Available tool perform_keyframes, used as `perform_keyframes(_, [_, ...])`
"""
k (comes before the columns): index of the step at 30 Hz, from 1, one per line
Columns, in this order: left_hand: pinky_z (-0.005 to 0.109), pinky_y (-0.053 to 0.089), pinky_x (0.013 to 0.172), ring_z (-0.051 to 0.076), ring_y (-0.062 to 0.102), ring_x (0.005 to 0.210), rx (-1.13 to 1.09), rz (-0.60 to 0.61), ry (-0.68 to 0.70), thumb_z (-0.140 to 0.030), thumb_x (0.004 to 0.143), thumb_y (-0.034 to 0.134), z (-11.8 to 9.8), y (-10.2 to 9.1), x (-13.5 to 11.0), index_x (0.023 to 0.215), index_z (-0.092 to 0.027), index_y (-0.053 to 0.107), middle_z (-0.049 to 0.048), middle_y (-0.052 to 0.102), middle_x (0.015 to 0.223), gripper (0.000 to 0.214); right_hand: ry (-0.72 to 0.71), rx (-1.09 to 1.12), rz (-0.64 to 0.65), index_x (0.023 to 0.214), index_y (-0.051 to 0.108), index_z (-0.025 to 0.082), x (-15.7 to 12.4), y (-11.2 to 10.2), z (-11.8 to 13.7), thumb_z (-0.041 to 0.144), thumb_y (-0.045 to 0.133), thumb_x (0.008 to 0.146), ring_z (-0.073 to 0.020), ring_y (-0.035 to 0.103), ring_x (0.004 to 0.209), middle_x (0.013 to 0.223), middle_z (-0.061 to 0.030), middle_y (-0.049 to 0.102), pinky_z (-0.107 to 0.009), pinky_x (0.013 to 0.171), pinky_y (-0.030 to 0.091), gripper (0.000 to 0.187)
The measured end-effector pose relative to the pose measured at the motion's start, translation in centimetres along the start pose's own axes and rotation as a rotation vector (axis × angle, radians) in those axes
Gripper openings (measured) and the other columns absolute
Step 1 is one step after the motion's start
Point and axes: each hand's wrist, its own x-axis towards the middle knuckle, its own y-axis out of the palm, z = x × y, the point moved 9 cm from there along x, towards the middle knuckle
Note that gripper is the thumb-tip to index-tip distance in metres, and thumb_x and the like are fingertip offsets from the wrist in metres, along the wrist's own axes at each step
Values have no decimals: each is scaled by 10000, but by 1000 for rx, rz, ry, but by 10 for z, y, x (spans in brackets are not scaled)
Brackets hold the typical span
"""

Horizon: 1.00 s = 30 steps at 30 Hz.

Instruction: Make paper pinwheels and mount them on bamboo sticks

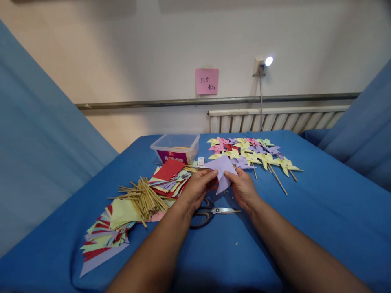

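Observation:
Between my two hands is a lavender sheet of paper (224,166), with slits or folds that let its corners stand apart. My left hand (201,185) pinches its left side, thumb on top. On the right, my right hand (243,186) pinches the other side the same way. Dark-handled scissors (214,211) lie on the blue cloth below the hands, blades pointing right; my left wrist covers part of the handles. Just behind the left hand stands a small white box (200,161). Finished paper pinwheels (259,154) in several colours lie behind the right hand.
A clear plastic box (174,143) stands at the back. Left of my arms lie stacked coloured paper (171,173), a heap of wooden sticks (142,199) and fanned paper pieces (104,236). Blue curtains (39,134) hang at the sides; a radiator (275,120) is behind the table.

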Motion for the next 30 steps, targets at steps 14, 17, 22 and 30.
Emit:
perform_keyframes(14, [226,430,610,87,548,582,20,-76,16,-309,559,859,3,-6,2,720,-123,646,-5,611,661,325,-9,58,26,952,665,174,0,5,0,281,788,632,-204,677,768,909,-55,734,-337,709,540,359])
perform_keyframes(17, [233,439,616,103,571,610,-3,-53,16,-340,593,841,2,-5,1,757,-122,655,17,639,698,330,-19,22,-3,949,657,177,-1,3,3,298,786,626,-193,671,718,882,-46,734,-325,674,536,368])
perform_keyframes(22, [249,462,620,126,599,624,-48,-21,-18,-376,622,815,4,1,0,792,-116,676,45,674,724,340,-48,-56,-32,941,644,177,-4,2,8,318,786,618,-167,651,666,847,-20,720,-301,650,520,380])
perform_keyframes(30, [253,471,594,135,603,563,-54,-48,-18,-190,559,785,9,1,2,780,-79,705,67,698,687,260,-82,-208,-49,905,630,181,-7,5,10,362,787,590,-168,620,626,759,3,689,-303,621,511,396])
